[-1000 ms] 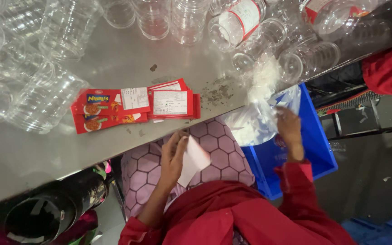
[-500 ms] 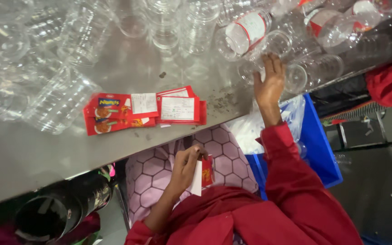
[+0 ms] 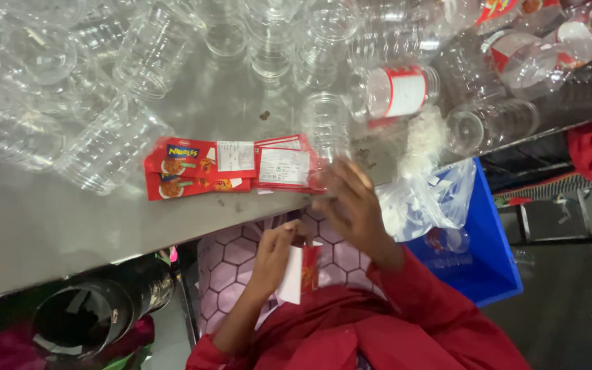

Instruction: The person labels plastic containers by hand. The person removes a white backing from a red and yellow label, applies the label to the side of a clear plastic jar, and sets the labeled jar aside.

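Note:
My right hand (image 3: 356, 209) grips the base of a clear, unlabelled plastic jar (image 3: 324, 130) that lies on the grey table (image 3: 49, 226) near its front edge. Below the edge, over my lap, my left hand (image 3: 274, 255) holds a red and white label (image 3: 298, 275) by its side. A flat stack of red labels (image 3: 224, 168) rests on the table just left of the jar. My red sleeves fill the bottom of the view.
Many clear jars (image 3: 104, 147) crowd the back and left of the table; labelled ones (image 3: 399, 92) lie at the right. A plastic bag of white scraps (image 3: 423, 199) hangs over a blue crate (image 3: 491, 257). A black bin (image 3: 80, 318) stands below left.
My right hand left the bag, reached up among the jars on the table, and has come back toward the edge with a clear jar. My left hand kept the label over my lap.

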